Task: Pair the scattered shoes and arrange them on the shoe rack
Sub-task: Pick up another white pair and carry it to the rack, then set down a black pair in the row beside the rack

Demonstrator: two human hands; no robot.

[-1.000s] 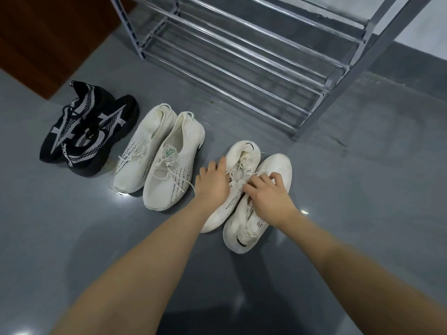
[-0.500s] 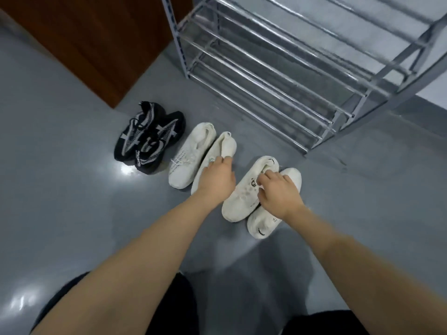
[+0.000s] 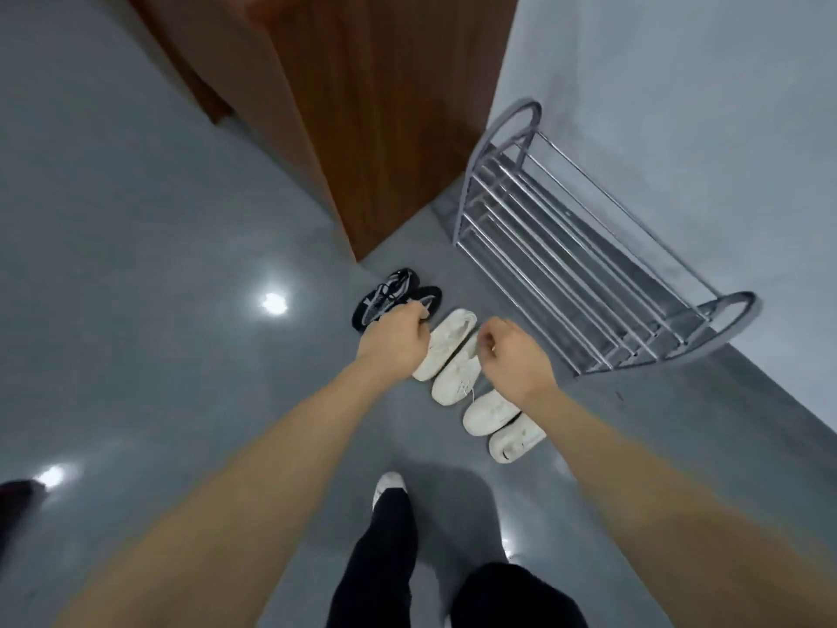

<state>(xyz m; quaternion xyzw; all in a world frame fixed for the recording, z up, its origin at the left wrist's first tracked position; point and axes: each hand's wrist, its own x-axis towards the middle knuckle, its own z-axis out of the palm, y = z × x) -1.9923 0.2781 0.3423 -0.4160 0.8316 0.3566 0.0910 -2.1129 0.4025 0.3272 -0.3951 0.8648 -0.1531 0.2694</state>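
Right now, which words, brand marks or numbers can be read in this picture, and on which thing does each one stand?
None can be read.
Black pair of shoes: pale pattern, too blurred to read.
White shoe nearest the camera: small dark mark on its side, too small to read.
Other white shoes: no legible marking.
Shoe rack: no label visible.

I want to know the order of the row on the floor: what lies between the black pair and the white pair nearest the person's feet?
In the head view, another white pair lies side by side between the black pair and the nearest white pair.
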